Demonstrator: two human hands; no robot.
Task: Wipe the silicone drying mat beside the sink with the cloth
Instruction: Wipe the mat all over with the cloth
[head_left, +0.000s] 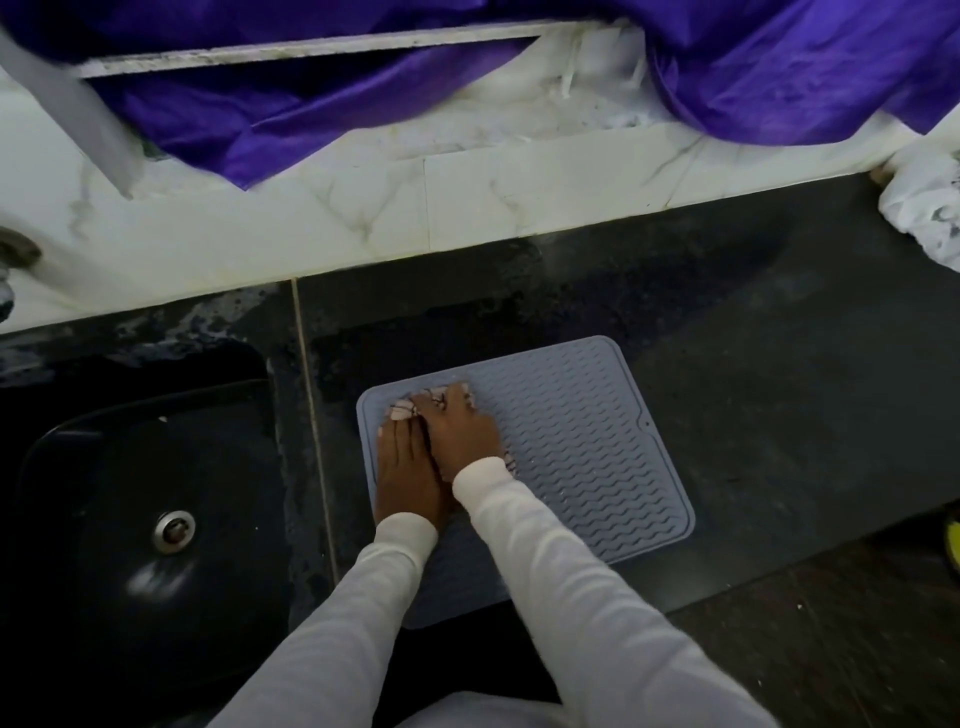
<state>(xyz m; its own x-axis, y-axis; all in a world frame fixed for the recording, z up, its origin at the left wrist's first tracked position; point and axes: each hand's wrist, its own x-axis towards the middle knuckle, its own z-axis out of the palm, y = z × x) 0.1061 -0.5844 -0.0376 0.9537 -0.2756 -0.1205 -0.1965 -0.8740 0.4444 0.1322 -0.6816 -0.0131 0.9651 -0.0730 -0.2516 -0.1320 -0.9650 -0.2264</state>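
A grey-blue silicone drying mat (582, 447) with wavy ridges lies flat on the black counter, just right of the sink. My right hand (462, 431) presses palm-down on a pale patterned cloth (410, 408) at the mat's far left corner; only the cloth's edges show beyond the fingers and at the wrist. My left hand (402, 473) lies flat on the mat's left edge, fingers spread, touching the right hand's side. Both arms wear white sleeves.
A black sink (156, 499) with a metal drain (174, 531) sits left of the mat. A white marble ledge (363, 208) runs behind the counter, with purple fabric (779, 67) draped over it. A white crumpled bag (924, 208) rests at the far right.
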